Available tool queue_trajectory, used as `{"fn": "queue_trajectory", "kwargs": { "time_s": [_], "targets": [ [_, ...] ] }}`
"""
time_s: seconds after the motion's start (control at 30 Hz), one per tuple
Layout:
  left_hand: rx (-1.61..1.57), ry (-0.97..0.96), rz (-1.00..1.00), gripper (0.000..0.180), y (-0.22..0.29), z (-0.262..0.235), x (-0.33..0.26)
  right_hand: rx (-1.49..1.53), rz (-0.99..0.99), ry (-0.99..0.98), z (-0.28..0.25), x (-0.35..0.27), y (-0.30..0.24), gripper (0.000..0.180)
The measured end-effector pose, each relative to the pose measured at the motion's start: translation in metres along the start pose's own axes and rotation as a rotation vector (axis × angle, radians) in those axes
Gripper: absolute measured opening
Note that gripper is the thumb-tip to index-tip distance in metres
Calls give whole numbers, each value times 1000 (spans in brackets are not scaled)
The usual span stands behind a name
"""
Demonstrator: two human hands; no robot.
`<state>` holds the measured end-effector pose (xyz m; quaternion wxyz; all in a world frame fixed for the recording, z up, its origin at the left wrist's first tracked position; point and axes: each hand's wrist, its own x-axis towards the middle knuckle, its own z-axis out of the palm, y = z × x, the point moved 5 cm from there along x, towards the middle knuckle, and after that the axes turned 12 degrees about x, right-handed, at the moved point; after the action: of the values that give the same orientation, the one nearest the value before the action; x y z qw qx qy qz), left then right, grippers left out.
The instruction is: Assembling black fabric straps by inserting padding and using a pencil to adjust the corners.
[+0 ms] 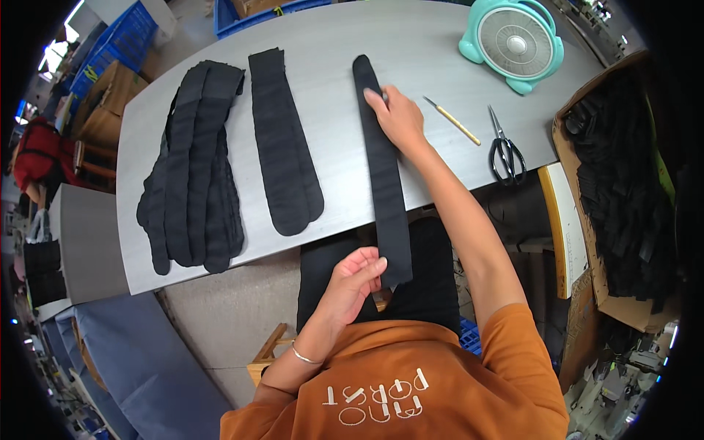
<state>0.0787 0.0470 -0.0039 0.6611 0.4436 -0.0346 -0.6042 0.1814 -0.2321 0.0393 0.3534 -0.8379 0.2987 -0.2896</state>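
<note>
Our right hand point(396, 117) presses flat on the black strip's point(385, 176) far end, anchoring it on the table point(330, 44); our left hand point(356, 279) pinches the near end, keeping it taut.

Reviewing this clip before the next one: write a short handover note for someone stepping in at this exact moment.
Left hand: pinches the near end of the long black fabric strip, which hangs off the table edge.
Right hand: presses the strip flat near its far end.
Done, by the look of it: a single stack of black pieces and a larger pile lie to the left.
Left: this strip is not yet on either pile; more black pieces fill the cardboard box on the right.
Scissors and a thin tool lie untouched.
</note>
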Motion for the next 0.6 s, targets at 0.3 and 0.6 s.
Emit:
{"fn": "queue_trajectory", "kwargs": {
  "time_s": [0.3, 0.6],
  "targets": [
    [-113, -18, 32, 11, -12, -5, 16, 660, 384, -185, -68, -226, -14, 23],
    [73, -51, 3, 12, -19, 4, 3, 1112, 745, -279, -58, -265, 2, 14]
  ]
}}
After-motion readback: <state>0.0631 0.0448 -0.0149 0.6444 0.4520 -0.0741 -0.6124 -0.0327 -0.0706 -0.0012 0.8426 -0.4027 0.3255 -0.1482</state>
